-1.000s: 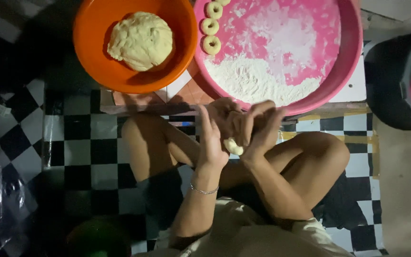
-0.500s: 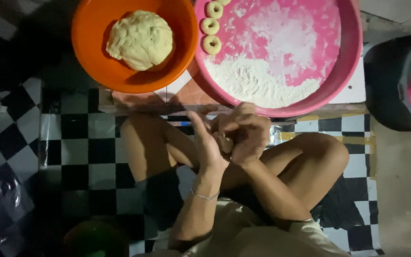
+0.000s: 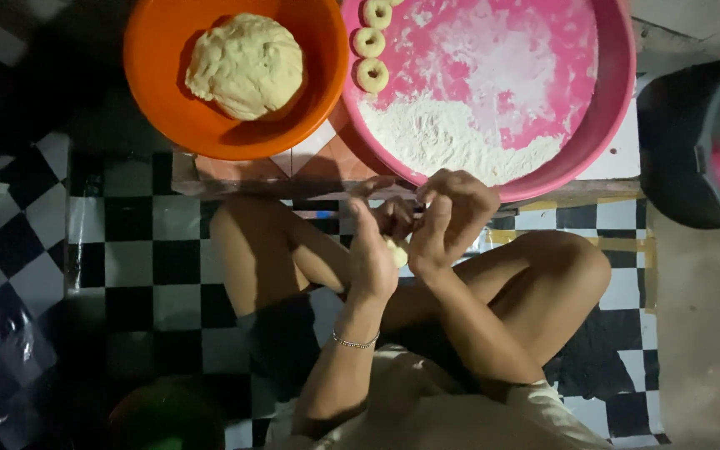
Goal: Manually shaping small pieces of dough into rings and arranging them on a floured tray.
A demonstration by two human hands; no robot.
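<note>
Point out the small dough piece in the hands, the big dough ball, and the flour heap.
small dough piece [image 3: 397, 252], head view, visible edge between palms.
big dough ball [image 3: 245, 65], head view, centre.
flour heap [image 3: 443, 140], head view, middle.

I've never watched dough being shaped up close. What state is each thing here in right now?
Left hand: raised, palm pressed on a small dough piece.
Right hand: curled around the same piece.
Small dough piece: pinched between both hands.
Orange bowl: holds one big dough lump.
Pink basin: floured, flour heap near its front.
Dough rings: three, shaped, lying in the basin.
</note>
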